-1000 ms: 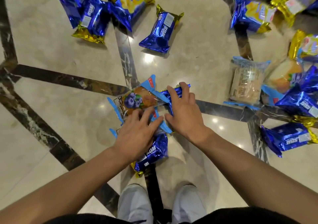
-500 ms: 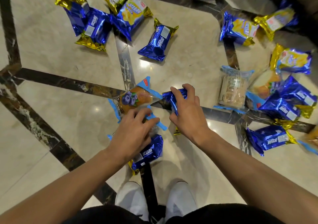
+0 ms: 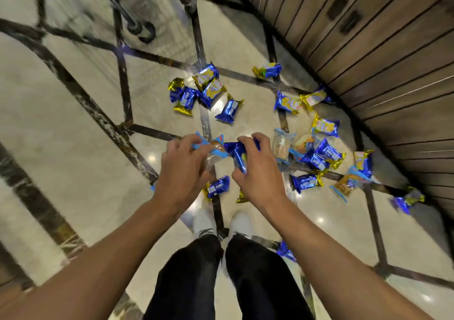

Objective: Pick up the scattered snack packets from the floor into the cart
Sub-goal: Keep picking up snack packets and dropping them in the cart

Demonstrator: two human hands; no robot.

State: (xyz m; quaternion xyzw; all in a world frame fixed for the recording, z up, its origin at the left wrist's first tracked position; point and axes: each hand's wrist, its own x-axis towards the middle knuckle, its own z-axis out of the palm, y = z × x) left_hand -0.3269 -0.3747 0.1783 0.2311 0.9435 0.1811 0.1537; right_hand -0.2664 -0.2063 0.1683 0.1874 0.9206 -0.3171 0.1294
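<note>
My left hand (image 3: 180, 172) grips a light-blue packet with an orange cake picture (image 3: 213, 146), lifted off the floor. Beside it, my right hand (image 3: 258, 172) holds a dark blue foil packet (image 3: 239, 153). The two packets touch between my hands. Below them a blue and gold packet (image 3: 217, 187) lies on the marble floor near my feet. The cart's black frame and wheel (image 3: 143, 30) stand at the far left top, blurred. Several more blue and gold packets (image 3: 196, 93) lie scattered ahead.
A heap of packets (image 3: 317, 155) spreads to the right, up to a wooden slatted wall (image 3: 380, 61). One stray packet (image 3: 406, 200) sits by that wall, another (image 3: 285, 251) by my right leg. My white shoes (image 3: 235, 221) stand on the floor's dark inlay line.
I have stood up, and both hands have lifted their packets off the floor. The view has pulled back and tilted up, bringing the cart's wheel and the wooden wall into sight.
</note>
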